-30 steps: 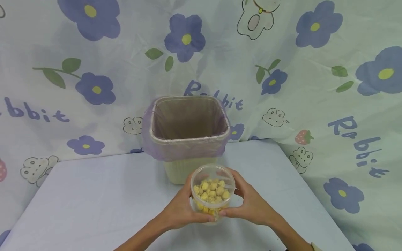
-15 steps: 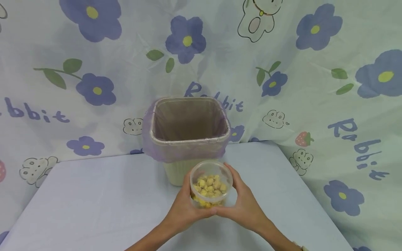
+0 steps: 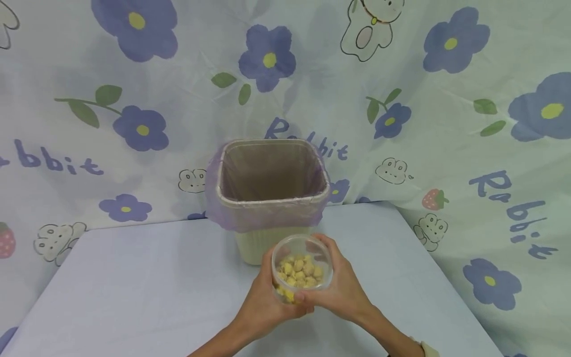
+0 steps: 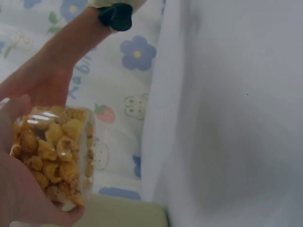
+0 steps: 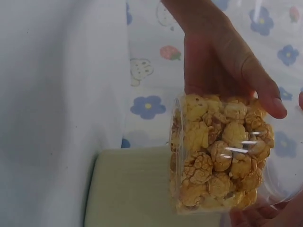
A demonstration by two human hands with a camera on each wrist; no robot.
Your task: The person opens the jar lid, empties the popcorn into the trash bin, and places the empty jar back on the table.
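Observation:
Both hands hold a clear round plastic jar (image 3: pixel 302 243), partly filled with yellow caramel popcorn (image 3: pixel 299 271), over the front part of the table. My left hand (image 3: pixel 263 302) grips its left side, and my right hand (image 3: pixel 341 285) is wrapped round the right side. At the front of the jar, the right thumb (image 3: pixel 301 297) presses close above the left thumb. In the left wrist view the popcorn (image 4: pixel 54 151) shows through the jar's wall. The jar's flat base faces the table in the right wrist view, where my left hand (image 5: pixel 222 61) holds the far side.
A cream bin (image 3: pixel 256 243) stands just behind the jar, against the backdrop. Its purple plastic liner (image 3: pixel 218 208) is folded over the rim. White cloth covers the table (image 3: pixel 147 292), and a flower-and-rabbit print curtain (image 3: pixel 187 64) hangs behind and at the sides.
The jar rose slightly, then came down a little, and stays in both hands. The right thumb has shifted left across the jar's front, now above the left thumb.

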